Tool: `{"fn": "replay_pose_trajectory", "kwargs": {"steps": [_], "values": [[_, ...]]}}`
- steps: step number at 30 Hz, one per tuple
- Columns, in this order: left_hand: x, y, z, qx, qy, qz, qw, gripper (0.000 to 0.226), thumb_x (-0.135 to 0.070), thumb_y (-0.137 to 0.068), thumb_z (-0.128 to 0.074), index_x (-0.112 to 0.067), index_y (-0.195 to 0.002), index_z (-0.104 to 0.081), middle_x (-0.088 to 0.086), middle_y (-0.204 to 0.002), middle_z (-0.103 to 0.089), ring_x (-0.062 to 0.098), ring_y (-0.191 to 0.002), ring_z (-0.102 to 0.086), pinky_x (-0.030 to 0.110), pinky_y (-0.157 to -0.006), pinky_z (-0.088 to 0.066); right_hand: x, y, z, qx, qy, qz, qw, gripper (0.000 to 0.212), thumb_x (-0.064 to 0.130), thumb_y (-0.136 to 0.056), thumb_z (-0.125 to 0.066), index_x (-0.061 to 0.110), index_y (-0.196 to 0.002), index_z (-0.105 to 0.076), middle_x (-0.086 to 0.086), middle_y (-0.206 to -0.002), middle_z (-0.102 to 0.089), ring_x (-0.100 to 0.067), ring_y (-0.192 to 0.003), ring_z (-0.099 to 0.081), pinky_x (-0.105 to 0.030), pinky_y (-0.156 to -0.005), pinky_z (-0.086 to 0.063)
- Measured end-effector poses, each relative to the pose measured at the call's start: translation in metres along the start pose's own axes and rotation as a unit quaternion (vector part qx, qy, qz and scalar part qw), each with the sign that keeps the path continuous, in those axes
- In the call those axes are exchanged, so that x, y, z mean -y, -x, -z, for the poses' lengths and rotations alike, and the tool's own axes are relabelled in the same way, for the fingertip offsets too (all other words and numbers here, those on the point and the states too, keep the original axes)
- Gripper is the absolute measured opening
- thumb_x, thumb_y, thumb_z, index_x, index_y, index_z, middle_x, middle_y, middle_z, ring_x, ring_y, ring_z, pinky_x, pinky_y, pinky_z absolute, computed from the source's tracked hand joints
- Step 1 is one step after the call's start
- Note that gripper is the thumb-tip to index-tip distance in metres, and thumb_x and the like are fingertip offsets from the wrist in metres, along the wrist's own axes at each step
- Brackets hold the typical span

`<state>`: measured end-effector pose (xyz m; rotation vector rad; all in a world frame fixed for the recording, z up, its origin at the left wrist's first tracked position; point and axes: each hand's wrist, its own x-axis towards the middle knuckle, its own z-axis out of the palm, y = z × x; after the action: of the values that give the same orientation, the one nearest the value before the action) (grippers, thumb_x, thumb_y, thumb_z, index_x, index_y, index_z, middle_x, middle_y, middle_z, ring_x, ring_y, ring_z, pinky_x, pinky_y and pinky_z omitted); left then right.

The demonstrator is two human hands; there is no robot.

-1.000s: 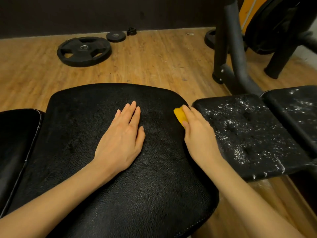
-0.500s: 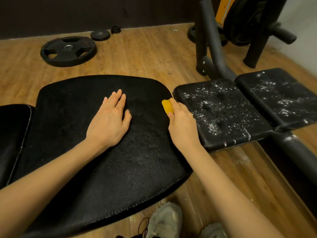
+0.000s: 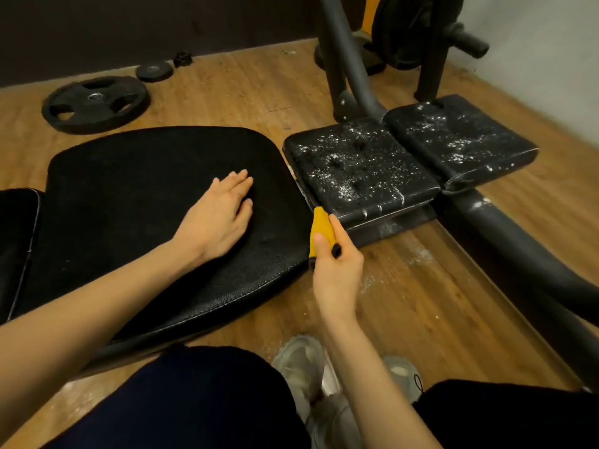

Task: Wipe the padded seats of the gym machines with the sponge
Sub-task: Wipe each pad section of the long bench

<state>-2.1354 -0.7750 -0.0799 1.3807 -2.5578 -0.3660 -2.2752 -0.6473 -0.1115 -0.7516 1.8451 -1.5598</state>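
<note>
Right hand [image 3: 337, 270]: fingers curled round the yellow sponge [image 3: 321, 233], thumb laid along its face; sponge held upright at the right edge of the large black padded seat [image 3: 129, 189], touching it or just off it, not clear from this angle. Left hand [image 3: 220, 218]: fingers straight and close together, palm flat on the same seat. Just right of the sponge: two smaller black pads [image 3: 363, 166], both speckled with white residue, on a dark tubular frame [image 3: 505, 231]. Wooden floor [image 3: 421, 303]: white flecks below the pads; large weight plate [image 3: 95, 103] and a small one [image 3: 154, 71] at far left. Lower edge: dark trousers, pale shoes [image 3: 304, 367].
</note>
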Motion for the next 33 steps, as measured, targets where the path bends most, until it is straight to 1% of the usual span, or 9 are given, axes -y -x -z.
{"fn": "replay_pose_trajectory", "kwargs": {"steps": [3, 5, 7, 9, 12, 14, 19, 27, 33], "values": [[-0.019, 0.012, -0.018, 0.002, 0.010, -0.014, 1.000, 0.052, -0.025, -0.104, -0.036, -0.009, -0.152, -0.027, 0.005, -0.161, -0.020, 0.017, -0.149, -0.014, 0.025, -0.117, -0.002, -0.006, 0.028, -0.015, -0.046, -0.009, 0.082, 0.996, 0.042, 0.012, -0.097, -0.054, 0.020, -0.139, -0.051, 0.003, -0.144, -0.050, -0.006, -0.132, -0.045, -0.023, -0.110, -0.035], [-0.019, 0.012, -0.021, -0.002, 0.009, -0.011, 1.000, 0.052, -0.026, -0.104, -0.035, -0.009, -0.152, -0.026, 0.006, -0.161, -0.019, 0.017, -0.149, -0.014, 0.026, -0.118, -0.003, -0.017, 0.054, -0.023, -0.002, 0.029, 0.199, 0.980, 0.043, 0.007, -0.096, -0.054, 0.016, -0.138, -0.052, 0.003, -0.147, -0.047, -0.007, -0.141, -0.034, -0.027, -0.117, -0.027], [-0.019, 0.013, -0.021, 0.002, 0.005, -0.011, 1.000, 0.052, -0.026, -0.104, -0.034, -0.008, -0.152, -0.026, 0.007, -0.161, -0.019, 0.018, -0.149, -0.014, 0.028, -0.119, -0.004, -0.029, 0.058, -0.021, 0.030, 0.025, 0.246, 0.968, 0.042, 0.004, -0.096, -0.053, 0.014, -0.137, -0.053, 0.002, -0.146, -0.048, -0.008, -0.142, -0.032, -0.036, -0.118, -0.027], [-0.020, 0.013, -0.021, -0.002, 0.003, -0.009, 1.000, 0.052, -0.026, -0.104, -0.034, -0.008, -0.152, -0.026, 0.007, -0.161, -0.020, 0.018, -0.149, -0.015, 0.029, -0.120, -0.005, -0.027, 0.043, -0.018, 0.003, -0.011, 0.212, 0.977, 0.040, 0.007, -0.097, -0.053, 0.015, -0.136, -0.055, 0.003, -0.144, -0.051, -0.006, -0.139, -0.036, -0.036, -0.115, -0.032], [-0.021, 0.012, -0.022, -0.004, -0.005, -0.006, 1.000, 0.052, -0.026, -0.105, -0.033, -0.009, -0.153, -0.025, 0.006, -0.161, -0.020, 0.018, -0.149, -0.015, 0.030, -0.120, -0.006, -0.013, 0.016, -0.017, -0.083, -0.073, 0.069, 0.991, 0.038, 0.013, -0.098, -0.053, 0.018, -0.135, -0.055, 0.001, -0.137, -0.057, -0.007, -0.126, -0.050, -0.036, -0.106, -0.041], [-0.019, 0.011, -0.022, -0.003, -0.005, -0.004, 1.000, 0.052, -0.027, -0.105, -0.033, -0.009, -0.153, -0.025, 0.006, -0.161, -0.020, 0.017, -0.149, -0.015, 0.029, -0.119, -0.006, -0.012, 0.016, -0.018, -0.081, -0.056, 0.067, 0.993, 0.039, 0.013, -0.098, -0.052, 0.018, -0.136, -0.054, 0.000, -0.137, -0.056, -0.009, -0.126, -0.050, -0.034, -0.106, -0.041], [-0.019, 0.011, -0.021, -0.005, -0.002, -0.007, 1.000, 0.051, -0.027, -0.104, -0.033, -0.011, -0.153, -0.025, 0.005, -0.161, -0.020, 0.015, -0.149, -0.015, 0.024, -0.116, -0.004, -0.037, 0.050, -0.008, 0.020, 0.024, 0.226, 0.974, 0.040, 0.011, -0.098, -0.052, 0.017, -0.137, -0.053, 0.003, -0.146, -0.048, -0.009, -0.140, -0.036, -0.014, -0.111, -0.030], [-0.021, 0.014, -0.020, -0.008, -0.002, 0.010, 1.000, 0.051, -0.028, -0.104, -0.035, -0.017, -0.153, -0.026, -0.002, -0.161, -0.019, 0.010, -0.148, -0.015, 0.020, -0.114, -0.003, -0.023, 0.008, 0.014, 0.137, 0.107, 0.245, 0.954, 0.041, 0.011, -0.099, -0.049, 0.019, -0.139, -0.050, 0.001, -0.144, -0.049, -0.010, -0.136, -0.040, -0.024, -0.112, -0.034], [-0.024, 0.016, -0.020, 0.002, -0.006, 0.014, 1.000, 0.052, -0.029, -0.104, -0.033, -0.018, -0.154, -0.024, -0.003, -0.162, -0.018, 0.007, -0.148, -0.013, 0.020, -0.116, -0.003, 0.015, -0.042, 0.048, 0.255, 0.226, 0.309, 0.888, 0.042, 0.007, -0.099, -0.049, 0.016, -0.140, -0.050, -0.004, -0.141, -0.052, -0.014, -0.130, -0.047, -0.017, -0.109, -0.030]]}}
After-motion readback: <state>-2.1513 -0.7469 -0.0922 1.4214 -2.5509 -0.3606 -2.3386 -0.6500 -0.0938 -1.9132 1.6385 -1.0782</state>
